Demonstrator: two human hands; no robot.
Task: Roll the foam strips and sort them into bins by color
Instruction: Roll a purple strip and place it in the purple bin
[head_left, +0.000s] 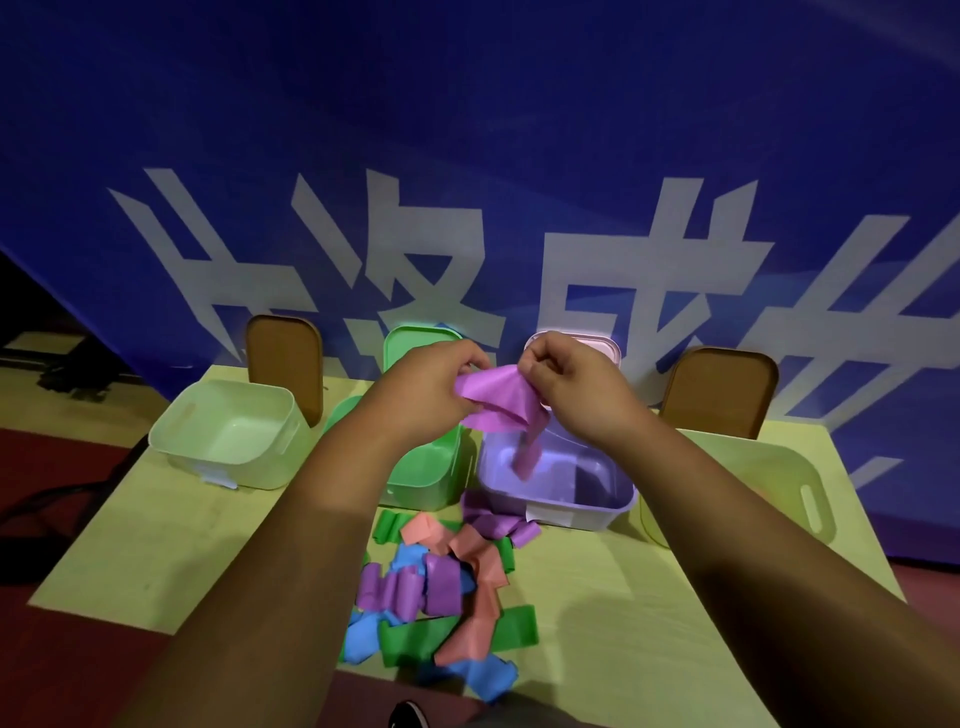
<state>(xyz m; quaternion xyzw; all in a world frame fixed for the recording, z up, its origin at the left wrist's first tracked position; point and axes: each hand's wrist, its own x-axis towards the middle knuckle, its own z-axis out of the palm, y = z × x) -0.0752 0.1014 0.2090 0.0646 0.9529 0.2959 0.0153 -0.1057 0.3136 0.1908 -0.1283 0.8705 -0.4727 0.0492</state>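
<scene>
My left hand (431, 384) and my right hand (569, 387) both pinch a purple foam strip (496, 402) held up above the bins. Its loose end hangs down into the purple bin (597, 512). A green bin (431, 478) stands just left of the purple one, partly hidden by my left forearm. A pale green bin (228, 436) sits at the far left and a yellow-green bin (769, 488) at the far right. A pile of foam strips (447, 587) in green, blue, purple and salmon lies on the table in front of the bins.
The yellow-green table (623, 623) holds everything. Four lids lean against the blue banner behind the bins: brown (283, 358), green (415, 340), pink (597, 348) and brown (719, 389). Red floor and dark cables lie to the left.
</scene>
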